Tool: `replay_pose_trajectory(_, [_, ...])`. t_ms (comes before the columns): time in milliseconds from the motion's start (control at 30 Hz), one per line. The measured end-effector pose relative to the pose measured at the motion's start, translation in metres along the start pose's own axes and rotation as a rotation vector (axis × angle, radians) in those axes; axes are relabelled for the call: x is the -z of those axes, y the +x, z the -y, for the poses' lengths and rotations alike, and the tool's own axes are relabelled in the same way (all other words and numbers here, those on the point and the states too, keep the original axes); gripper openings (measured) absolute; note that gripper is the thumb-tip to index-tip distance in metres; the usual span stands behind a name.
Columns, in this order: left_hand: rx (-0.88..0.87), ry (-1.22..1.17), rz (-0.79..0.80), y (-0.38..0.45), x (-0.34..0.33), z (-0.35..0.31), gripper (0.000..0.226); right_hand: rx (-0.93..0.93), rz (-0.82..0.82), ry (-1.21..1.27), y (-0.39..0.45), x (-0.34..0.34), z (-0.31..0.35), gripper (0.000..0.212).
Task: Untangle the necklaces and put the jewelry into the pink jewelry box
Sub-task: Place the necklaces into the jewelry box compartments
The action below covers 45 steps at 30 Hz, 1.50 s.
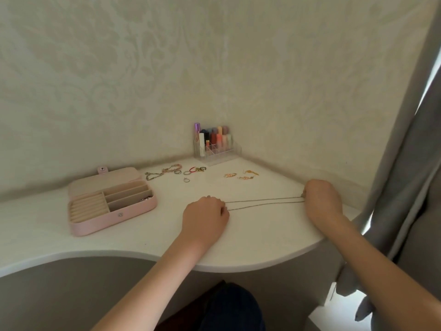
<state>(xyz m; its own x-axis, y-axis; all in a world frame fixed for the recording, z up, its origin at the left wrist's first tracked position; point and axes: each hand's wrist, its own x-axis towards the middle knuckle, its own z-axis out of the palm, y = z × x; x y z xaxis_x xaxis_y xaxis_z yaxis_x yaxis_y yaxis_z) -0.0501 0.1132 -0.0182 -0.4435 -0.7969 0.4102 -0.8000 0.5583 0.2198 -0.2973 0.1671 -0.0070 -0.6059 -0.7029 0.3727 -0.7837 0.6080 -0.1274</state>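
Now a thin necklace (263, 202) is being pinched and stretched between the left hand (205, 217) and right hand (322, 199) near the desk's (143, 235) right edge.

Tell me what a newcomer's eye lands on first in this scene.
First, the thin necklace chain stretched in two strands between the left hand and the right hand over the white table. Next, the open pink jewelry box at left, then loose jewelry near the wall.
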Motion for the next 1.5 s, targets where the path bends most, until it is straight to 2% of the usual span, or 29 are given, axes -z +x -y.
replay_pose_trajectory(167, [0.044,0.049,-0.007,0.0,-0.001,0.001,0.034,0.082,-0.005,-0.077,-0.003,-0.001,0.003,0.026])
replay_pose_trajectory(367, [0.076,0.064,0.0,-0.001,0.001,-0.001,0.032,0.087,-0.018,0.076,0.005,-0.01,0.006,0.023])
replay_pose_trajectory(433, [0.09,0.046,0.016,-0.001,0.002,-0.002,0.032,0.097,-0.054,0.233,0.007,-0.013,0.008,0.018])
replay_pose_trajectory(533, [0.081,0.037,0.043,0.002,0.002,0.002,0.03,0.069,-0.069,0.671,0.013,-0.006,0.027,0.01])
replay_pose_trajectory(600, [0.079,-0.147,0.002,0.005,0.003,0.006,0.026,0.067,0.03,1.009,0.013,0.009,0.049,0.008])
replay_pose_trajectory(700, [0.104,-0.564,-0.026,0.012,0.018,0.006,0.053,0.249,0.286,1.317,0.009,0.043,0.087,0.009])
replay_pose_trajectory(800, [0.106,-0.881,0.007,0.027,0.039,0.01,0.067,0.483,0.448,1.373,0.004,0.072,0.122,0.012])
replay_pose_trajectory(900, [0.069,-1.078,0.057,0.04,0.059,0.025,0.052,0.6,0.464,1.35,0.006,0.088,0.152,0.012])
replay_pose_trajectory(1067, [0.154,-1.074,0.001,0.035,0.066,0.055,0.024,0.605,0.464,1.402,0.016,0.088,0.192,0.016])
replay_pose_trajectory(1367, [0.307,-0.896,0.064,-0.007,0.083,0.127,0.023,0.524,0.494,1.508,0.035,0.078,0.258,0.018])
replay_pose_trajectory(1500, [0.363,-0.902,0.045,-0.019,0.101,0.148,0.024,0.458,0.602,1.729,0.039,0.079,0.289,0.021])
